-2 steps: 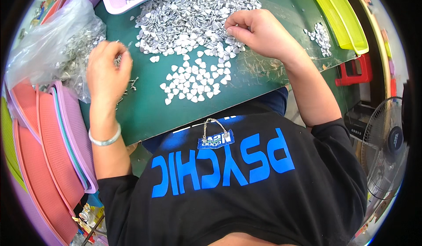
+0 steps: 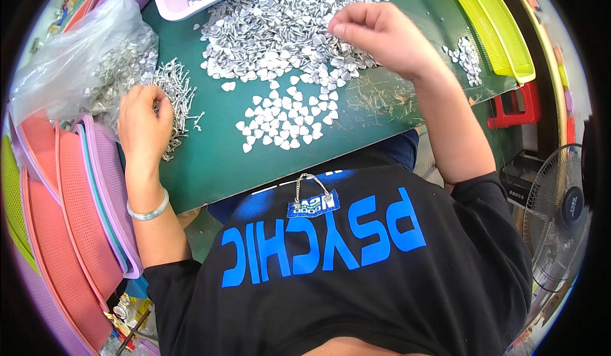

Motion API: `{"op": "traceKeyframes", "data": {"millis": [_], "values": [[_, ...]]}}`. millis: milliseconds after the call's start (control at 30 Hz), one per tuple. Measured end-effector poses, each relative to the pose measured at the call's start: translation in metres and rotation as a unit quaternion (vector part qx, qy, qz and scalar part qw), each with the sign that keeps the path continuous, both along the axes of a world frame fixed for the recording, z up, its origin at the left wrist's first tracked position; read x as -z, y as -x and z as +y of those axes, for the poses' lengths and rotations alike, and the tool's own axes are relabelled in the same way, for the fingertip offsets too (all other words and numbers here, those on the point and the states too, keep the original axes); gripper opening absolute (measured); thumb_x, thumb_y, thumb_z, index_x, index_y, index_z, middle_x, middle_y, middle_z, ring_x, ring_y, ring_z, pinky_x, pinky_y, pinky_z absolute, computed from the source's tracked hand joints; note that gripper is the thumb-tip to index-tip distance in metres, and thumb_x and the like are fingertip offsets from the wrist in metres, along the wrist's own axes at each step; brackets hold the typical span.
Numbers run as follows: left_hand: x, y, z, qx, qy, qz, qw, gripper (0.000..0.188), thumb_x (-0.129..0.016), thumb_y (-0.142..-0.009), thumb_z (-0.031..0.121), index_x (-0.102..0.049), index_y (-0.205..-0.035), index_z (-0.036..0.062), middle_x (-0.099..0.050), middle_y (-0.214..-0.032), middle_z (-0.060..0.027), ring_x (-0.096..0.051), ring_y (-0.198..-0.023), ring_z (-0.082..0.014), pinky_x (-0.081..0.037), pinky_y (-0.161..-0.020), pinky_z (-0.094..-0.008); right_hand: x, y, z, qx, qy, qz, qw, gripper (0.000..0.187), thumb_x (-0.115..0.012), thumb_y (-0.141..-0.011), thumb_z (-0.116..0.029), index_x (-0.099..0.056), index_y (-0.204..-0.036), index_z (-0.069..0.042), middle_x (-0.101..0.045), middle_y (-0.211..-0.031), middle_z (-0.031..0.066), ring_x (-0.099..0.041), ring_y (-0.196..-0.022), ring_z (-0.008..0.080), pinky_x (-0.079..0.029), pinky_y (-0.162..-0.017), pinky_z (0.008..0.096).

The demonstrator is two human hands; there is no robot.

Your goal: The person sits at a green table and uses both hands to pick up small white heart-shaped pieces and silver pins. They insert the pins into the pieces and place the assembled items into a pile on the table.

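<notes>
- A loose black T-shirt [image 2: 414,311], its left sleeve [image 2: 172,283] and right sleeve [image 2: 484,193] wide and short, ending around the elbows.
- Large, angular bright-blue letters [image 2: 380,228] set in one row across the front.
- A patch of blue haze [image 2: 253,208] and smaller white print [image 2: 262,189] near the counter's [image 2: 210,171] near edge.
- A small blue tag [image 2: 312,206] with white and green lettering, topped by a looped metal chain [image 2: 310,176].
- A smooth, rounded, silvery bangle [image 2: 151,214] on the left wrist.
- Dark-blue trousers [image 2: 398,149], partly hidden.
</notes>
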State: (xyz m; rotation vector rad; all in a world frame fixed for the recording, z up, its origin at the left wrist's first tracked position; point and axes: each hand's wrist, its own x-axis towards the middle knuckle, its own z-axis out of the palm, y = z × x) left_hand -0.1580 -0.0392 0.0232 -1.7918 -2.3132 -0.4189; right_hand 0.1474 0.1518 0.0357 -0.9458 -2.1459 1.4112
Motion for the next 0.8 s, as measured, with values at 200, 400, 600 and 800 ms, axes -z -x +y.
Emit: {"op": "traceKeyframes", "data": {"millis": [200, 400, 600, 800], "values": [[0.008, 0.006, -0.012, -0.033, -0.025, -0.022, 0.999, 0.008, -0.061, -0.078, 0.009, -0.063, -0.084, 0.0040, -0.058, -0.080, -0.0120, -0.056, -0.080, -0.0310, -0.045, -0.073, -0.0410, -0.051, 0.040, 0.049, 0.020, -0.024, 0.083, 0.996, 0.019, -0.053, -0.084, -0.004, -0.067, -0.096, 0.000, -0.056, -0.068, -0.0004, -0.047, -0.056, 0.0081, -0.038, -0.051, 0.0247], [-0.003, -0.017, 0.005, 0.026, -0.049, -0.045, 0.997, 0.015, -0.060, -0.080, 0.006, -0.064, -0.093, 0.0020, -0.059, -0.080, -0.0124, -0.058, -0.079, -0.0284, -0.045, -0.074, -0.0375, -0.058, 0.133, 0.119, -0.020, -0.328, 0.039, 0.944, 0.028, -0.052, -0.084, -0.009, -0.067, -0.106, -0.001, -0.068, -0.095, 0.0186, -0.064, -0.091, 0.0291, -0.049, -0.084, 0.0375], [-0.013, -0.048, 0.036, 0.119, -0.067, -0.099, 0.986, 0.011, -0.062, -0.079, 0.009, -0.065, -0.088, 0.0048, -0.056, -0.076, -0.0109, -0.056, -0.080, -0.0306, -0.045, -0.072, -0.0402, -0.030, 0.127, 0.124, -0.144, -0.456, -0.038, 0.878, 0.044, -0.055, -0.083, -0.021, -0.059, -0.122, -0.003, -0.058, -0.122, 0.0252, -0.054, -0.117, 0.0340, -0.039, -0.103, 0.0373], [-0.007, -0.067, 0.054, 0.169, -0.060, -0.120, 0.976, 0.011, -0.061, -0.077, 0.009, -0.067, -0.086, 0.0056, -0.059, -0.080, -0.0117, -0.057, -0.082, -0.0331, -0.046, -0.074, -0.0415, -0.038, 0.077, 0.058, -0.128, -0.365, -0.024, 0.922, 0.031, -0.059, -0.081, -0.015, -0.066, -0.108, -0.001, -0.066, -0.100, 0.0237, -0.064, -0.095, 0.0340, -0.049, -0.086, 0.0396]]}}
